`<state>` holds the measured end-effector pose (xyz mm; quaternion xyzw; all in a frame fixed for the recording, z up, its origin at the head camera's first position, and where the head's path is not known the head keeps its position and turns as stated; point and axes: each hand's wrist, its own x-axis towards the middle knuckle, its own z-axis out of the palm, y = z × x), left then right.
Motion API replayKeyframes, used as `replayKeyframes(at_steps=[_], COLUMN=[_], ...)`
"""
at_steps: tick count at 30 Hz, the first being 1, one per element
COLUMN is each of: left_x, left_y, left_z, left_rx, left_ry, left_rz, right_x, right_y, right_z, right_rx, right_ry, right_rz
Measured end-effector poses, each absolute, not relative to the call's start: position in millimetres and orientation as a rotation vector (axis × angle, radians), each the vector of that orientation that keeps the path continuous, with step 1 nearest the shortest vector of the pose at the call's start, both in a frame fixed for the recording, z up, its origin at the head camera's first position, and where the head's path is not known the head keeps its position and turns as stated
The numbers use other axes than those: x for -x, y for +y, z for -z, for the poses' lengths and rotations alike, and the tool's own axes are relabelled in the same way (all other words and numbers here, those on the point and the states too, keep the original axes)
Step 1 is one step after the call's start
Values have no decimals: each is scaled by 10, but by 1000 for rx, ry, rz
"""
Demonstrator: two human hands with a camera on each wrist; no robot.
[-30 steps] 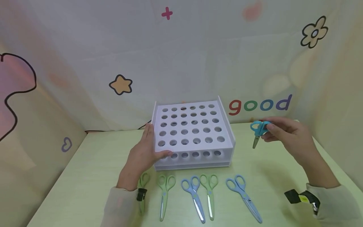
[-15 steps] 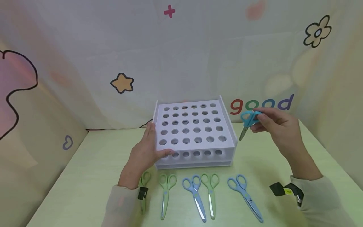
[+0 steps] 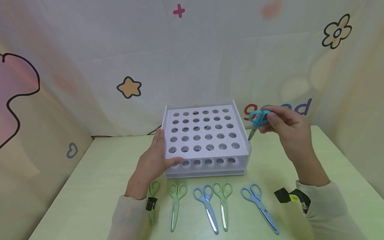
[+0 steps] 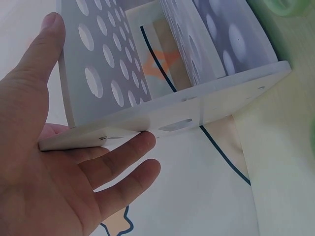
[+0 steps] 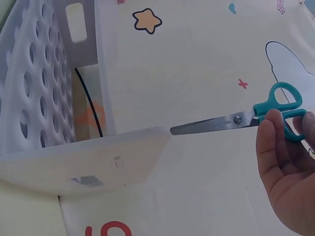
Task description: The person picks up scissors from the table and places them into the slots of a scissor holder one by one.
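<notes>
Head: the right grip (image 3: 292, 133) pinches turquoise scissors (image 3: 259, 118) by their handles beside the white rack (image 3: 202, 132); presumably light, stiff, best held there. The left grip (image 3: 152, 163) clasps the rack. Left wrist: fingers (image 4: 120, 157) along the outer panel (image 4: 226, 104), hidden from above. Right wrist: blades (image 5: 211, 125) appear closed.

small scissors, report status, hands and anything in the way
Right hand pinching small scissors. Left hand holding left side of white rack. Rack's right wall by blade tip, possibly in the way.
</notes>
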<state>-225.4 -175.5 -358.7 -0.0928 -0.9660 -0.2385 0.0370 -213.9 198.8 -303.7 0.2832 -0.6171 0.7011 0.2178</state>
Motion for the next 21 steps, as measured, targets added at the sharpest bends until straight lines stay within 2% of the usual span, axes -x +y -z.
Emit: replayKeyframes(at_steps=[21], left_x=[2263], left_y=[-1751], left_z=[3588], left_rx=[260], left_ry=[-2969], left_rz=[716], right_x=[2242], right_y=[1730], right_z=[3206], right_rx=[-598], right_ry=[-1932], right_rz=[-1903])
